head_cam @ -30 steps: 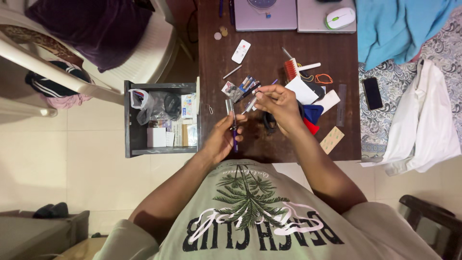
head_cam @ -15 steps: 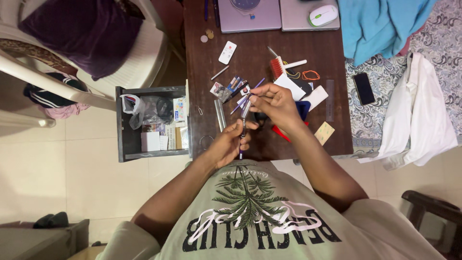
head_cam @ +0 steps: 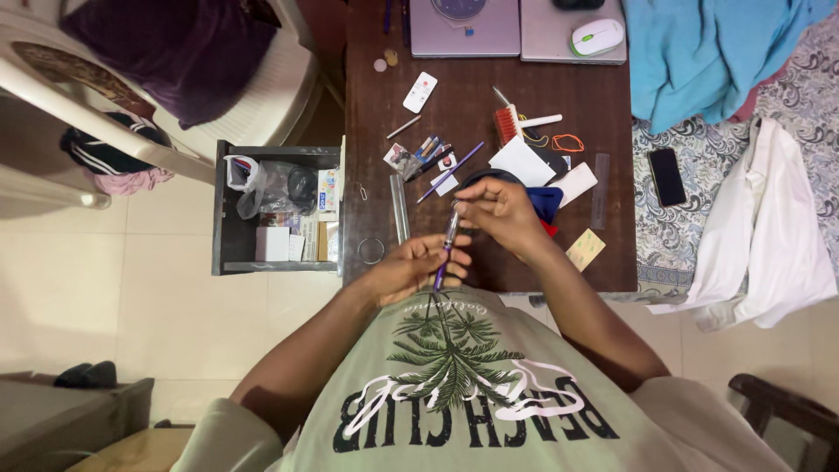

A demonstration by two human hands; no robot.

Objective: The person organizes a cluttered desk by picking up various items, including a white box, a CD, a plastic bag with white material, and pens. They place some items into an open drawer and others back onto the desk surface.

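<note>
Both my hands hold one purple pen (head_cam: 447, 249) over the near edge of the dark wooden table (head_cam: 489, 96). My left hand (head_cam: 411, 265) grips its lower purple end. My right hand (head_cam: 496, 212) pinches the upper clear end between fingertips. Beyond my hands, another purple pen (head_cam: 450, 172) lies on the table next to a cluster of several pens and small items (head_cam: 421, 155). A clear ruler (head_cam: 399, 208) lies left of my hands.
An open drawer (head_cam: 278, 208) full of small boxes and bags juts out on the left. A red brush (head_cam: 516, 124), white cards, a computer mouse (head_cam: 596, 37) and a laptop (head_cam: 463, 24) lie further back. A phone (head_cam: 667, 176) and clothes rest on the bed to the right.
My hands drew back toward the table's near edge with the pen. The loose purple pen and the ruler stay on the table. The view shifted slightly.
</note>
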